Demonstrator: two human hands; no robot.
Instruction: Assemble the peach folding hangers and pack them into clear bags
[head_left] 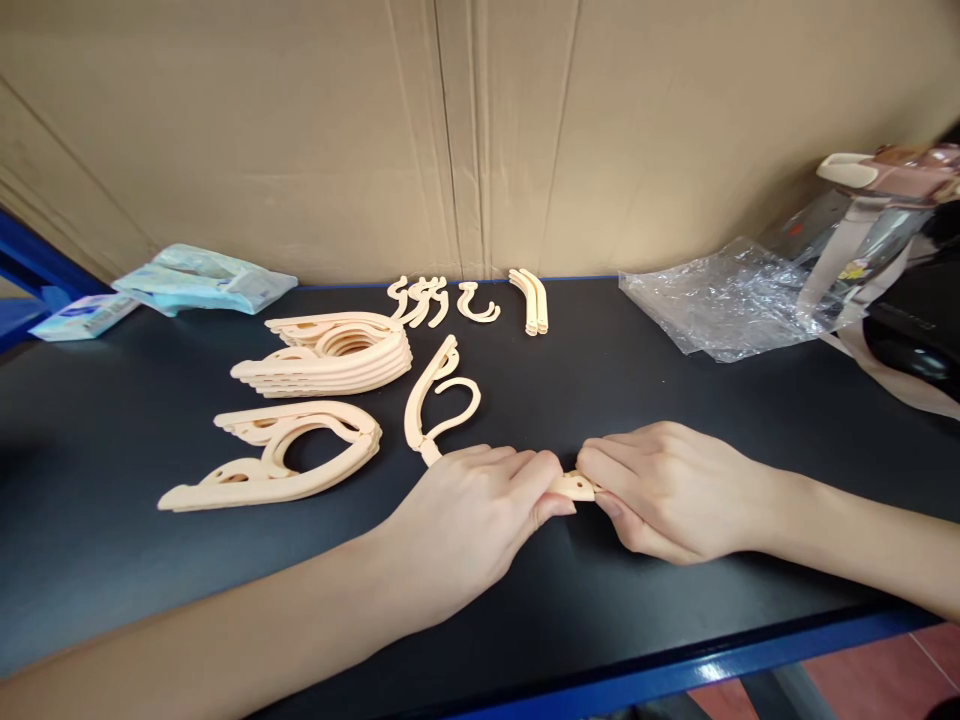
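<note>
- Far left, close to the cardboard wall [300, 120]: two pale blue packets [202, 280], flat on the black table [112, 560], well apart from both hands.
- A little to the right: two piles of peach hanger parts, the lower stack [277, 460] nearer to the front edge, the upper stack [330, 355] just behind it.
- Behind the piles, near the wall: a row of small hooks [420, 300], then a pair of curved strips [531, 300].
- Between the piles and the hands: a looped arm [435, 400] with a hook inside, lying slanted, its lower end hidden under the left hand [472, 510]; not possible to tell if joined to the held piece.
- Left hand: palm down, fingers curled and closed, thumb and fingertips pinching the left end of the peach hanger piece [576, 487].
- Peach hanger piece: low over the table near the front edge, only a short part with small holes visible between the two hands, both ends covered by fingers.
- Right hand [667, 490]: knuckles up, fingers bent and closed on the right end, fingertips just beside those of the left hand.
- Grip itself mostly hidden by the backs of the hands.
- Further right, at the back: a crumpled clear plastic bag [720, 300], well apart from the right hand.
- Far right: a clear jug [885, 190] with a pale lid, and a black object [915, 330] below it, partly cut by the picture edge.
</note>
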